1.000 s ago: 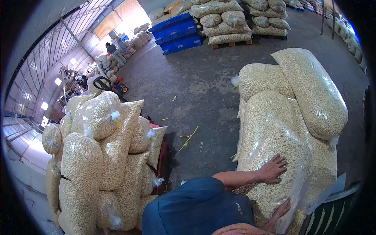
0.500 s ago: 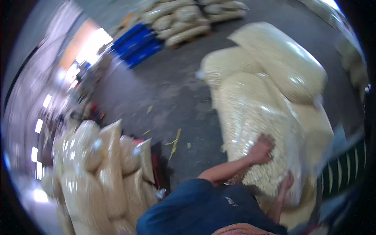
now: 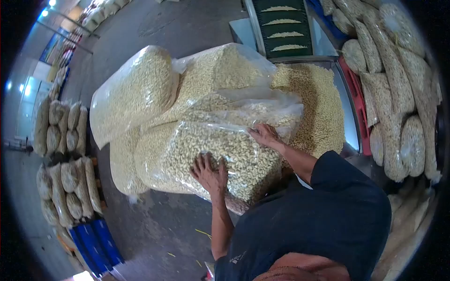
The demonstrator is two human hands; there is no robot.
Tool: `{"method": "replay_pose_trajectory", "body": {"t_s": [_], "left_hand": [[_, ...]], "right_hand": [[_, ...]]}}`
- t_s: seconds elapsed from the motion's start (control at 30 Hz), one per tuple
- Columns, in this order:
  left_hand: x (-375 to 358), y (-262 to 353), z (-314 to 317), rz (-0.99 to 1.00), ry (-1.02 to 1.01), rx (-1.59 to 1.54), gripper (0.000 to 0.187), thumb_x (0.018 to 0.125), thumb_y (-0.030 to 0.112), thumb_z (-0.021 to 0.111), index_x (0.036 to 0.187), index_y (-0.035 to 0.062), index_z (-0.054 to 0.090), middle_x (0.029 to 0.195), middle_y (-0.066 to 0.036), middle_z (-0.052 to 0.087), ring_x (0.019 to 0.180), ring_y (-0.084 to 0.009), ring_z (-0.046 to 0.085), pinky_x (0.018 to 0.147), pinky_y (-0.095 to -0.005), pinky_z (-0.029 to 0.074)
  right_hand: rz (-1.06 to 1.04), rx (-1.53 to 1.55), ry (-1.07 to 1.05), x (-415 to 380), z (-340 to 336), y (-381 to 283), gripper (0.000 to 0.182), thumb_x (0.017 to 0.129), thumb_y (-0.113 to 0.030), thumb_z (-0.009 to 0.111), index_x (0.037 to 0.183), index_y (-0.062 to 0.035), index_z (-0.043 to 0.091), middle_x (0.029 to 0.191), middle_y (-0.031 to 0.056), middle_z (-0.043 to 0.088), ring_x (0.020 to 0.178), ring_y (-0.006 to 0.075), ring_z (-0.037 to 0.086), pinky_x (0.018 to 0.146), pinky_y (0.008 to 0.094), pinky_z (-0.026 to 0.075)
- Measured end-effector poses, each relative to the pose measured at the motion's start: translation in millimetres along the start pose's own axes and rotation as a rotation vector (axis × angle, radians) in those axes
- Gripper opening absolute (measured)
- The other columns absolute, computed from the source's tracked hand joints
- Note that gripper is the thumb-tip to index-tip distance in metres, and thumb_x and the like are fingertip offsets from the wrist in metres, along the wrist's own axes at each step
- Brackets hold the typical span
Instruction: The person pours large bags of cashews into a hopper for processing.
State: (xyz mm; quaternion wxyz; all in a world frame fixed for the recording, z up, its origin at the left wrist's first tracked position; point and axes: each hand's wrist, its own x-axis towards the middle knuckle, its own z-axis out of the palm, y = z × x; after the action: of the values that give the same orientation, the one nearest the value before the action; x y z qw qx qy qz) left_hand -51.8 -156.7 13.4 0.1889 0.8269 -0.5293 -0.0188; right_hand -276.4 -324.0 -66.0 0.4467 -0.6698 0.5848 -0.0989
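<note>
A large clear plastic bag of cashew nuts [image 3: 201, 140] lies before me on top of other filled bags. My left hand [image 3: 209, 178] rests flat on this bag's near side, fingers spread, holding nothing. At the bag's upper right, near its loose plastic end, my right hand [image 3: 266, 136] is closed, with thumb and fingers on a fold of the film. Loose cashew kernels [image 3: 323, 107] fill a metal-sided bin just beyond my right hand.
Another full bag [image 3: 136, 91] lies across the pile at left. A green ribbed conveyor [image 3: 285, 44] rises behind the bin. Bags are stacked at right [image 3: 398, 98] and far left [image 3: 65, 187], near blue crates [image 3: 96, 246]. A red edge [image 3: 356, 103] borders the bin.
My view has swung right, bringing the bin and conveyor into sight and shifting the bag pile leftward in view. Both hands stay at the bag.
</note>
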Motion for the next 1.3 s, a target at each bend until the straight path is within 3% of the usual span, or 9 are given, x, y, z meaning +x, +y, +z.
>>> {"method": "replay_pose_trajectory", "body": {"t_s": [0.07, 0.43, 0.53, 0.77, 1.07, 1.13, 1.17, 1.23, 1.3], "left_hand": [[3.4, -3.1, 3.0, -0.006, 0.033, 0.009, 0.063, 0.090, 0.056, 0.064, 0.133, 0.0099, 0.067, 0.149, -0.018, 0.054, 0.144, -0.0400, 0.040, 0.123, -0.0601, 0.015], [-1.4, 4.0, -6.8, -0.022, 0.038, -0.037, 0.064, 0.091, 0.057, 0.063, 0.134, 0.0090, 0.067, 0.149, -0.019, 0.054, 0.146, -0.0400, 0.037, 0.126, -0.0579, 0.009], [-2.5, 4.4, -8.5, -0.019, 0.062, -0.020, 0.063, 0.091, 0.056, 0.063, 0.133, 0.0088, 0.067, 0.148, -0.019, 0.055, 0.145, -0.0403, 0.038, 0.125, -0.0582, 0.010], [-2.1, 7.1, -15.2, 0.003, 0.067, -0.018, 0.061, 0.090, 0.054, 0.065, 0.132, 0.0087, 0.067, 0.146, -0.019, 0.056, 0.142, -0.0406, 0.041, 0.123, -0.0596, 0.013], [-1.2, -1.8, -3.1, -0.016, 0.012, 0.026, 0.064, 0.091, 0.056, 0.063, 0.135, 0.0100, 0.066, 0.150, -0.020, 0.053, 0.147, -0.0387, 0.037, 0.124, -0.0576, 0.012], [0.7, 2.3, -5.2, -0.027, 0.010, 0.022, 0.065, 0.091, 0.055, 0.064, 0.135, 0.0075, 0.066, 0.150, -0.020, 0.053, 0.147, -0.0379, 0.037, 0.125, -0.0572, 0.013], [0.3, 0.7, -1.2, -0.024, 0.010, 0.027, 0.066, 0.091, 0.055, 0.064, 0.135, 0.0066, 0.066, 0.150, -0.019, 0.054, 0.147, -0.0377, 0.037, 0.125, -0.0573, 0.013], [1.2, -3.9, 6.1, 0.003, -0.007, 0.049, 0.070, 0.091, 0.059, 0.063, 0.138, 0.0070, 0.063, 0.152, -0.019, 0.052, 0.148, -0.0385, 0.036, 0.126, -0.0556, 0.011], [-2.1, 1.6, 4.3, 0.013, -0.052, 0.061, 0.072, 0.092, 0.061, 0.062, 0.138, 0.0048, 0.063, 0.152, -0.020, 0.052, 0.148, -0.0387, 0.037, 0.126, -0.0562, 0.012]], "right_hand": [[-0.072, -0.015, 0.093, 3.2, 4.8, 3.0, 0.063, 0.096, -0.066, 0.055, 0.088, -0.0040, 0.066, 0.076, 0.0211, 0.063, 0.078, 0.0421, 0.064, 0.074, 0.0520, 0.049], [-0.081, -0.090, 0.011, 12.9, 3.2, 6.1, 0.065, 0.097, -0.064, 0.053, 0.100, -0.0017, 0.069, 0.088, 0.0232, 0.068, 0.090, 0.0431, 0.067, 0.078, 0.0538, 0.051], [-0.104, -0.090, 0.104, 10.6, 4.8, 3.5, 0.061, 0.096, -0.062, 0.057, 0.090, -0.0030, 0.071, 0.081, 0.0212, 0.070, 0.084, 0.0408, 0.069, 0.075, 0.0522, 0.051], [-0.123, -0.054, 0.066, 7.3, 0.3, -0.7, 0.060, 0.098, -0.060, 0.054, 0.089, -0.0026, 0.070, 0.084, 0.0235, 0.069, 0.086, 0.0452, 0.068, 0.078, 0.0539, 0.051], [-0.030, -0.015, 0.003, 8.7, 1.3, 2.9, 0.062, 0.095, -0.063, 0.056, 0.086, -0.0028, 0.070, 0.083, 0.0201, 0.069, 0.086, 0.0404, 0.069, 0.077, 0.0509, 0.052], [-0.090, -0.019, 0.068, 18.0, 13.0, 16.9, 0.063, 0.095, -0.064, 0.055, 0.081, -0.0047, 0.068, 0.072, 0.0191, 0.065, 0.074, 0.0375, 0.067, 0.070, 0.0504, 0.050], [-0.092, -0.016, 0.067, 20.1, 15.6, 19.1, 0.062, 0.095, -0.063, 0.055, 0.081, -0.0043, 0.068, 0.073, 0.0200, 0.065, 0.075, 0.0389, 0.067, 0.070, 0.0513, 0.050], [-0.057, -0.054, 0.005, 16.8, 7.2, 13.9, 0.060, 0.095, -0.062, 0.057, 0.096, -0.0026, 0.070, 0.092, 0.0253, 0.069, 0.093, 0.0445, 0.067, 0.080, 0.0539, 0.052], [-0.119, 0.000, 0.068, 7.7, 1.4, 11.0, 0.059, 0.095, -0.061, 0.058, 0.095, -0.0033, 0.070, 0.093, 0.0244, 0.069, 0.093, 0.0438, 0.068, 0.079, 0.0537, 0.052]]}}
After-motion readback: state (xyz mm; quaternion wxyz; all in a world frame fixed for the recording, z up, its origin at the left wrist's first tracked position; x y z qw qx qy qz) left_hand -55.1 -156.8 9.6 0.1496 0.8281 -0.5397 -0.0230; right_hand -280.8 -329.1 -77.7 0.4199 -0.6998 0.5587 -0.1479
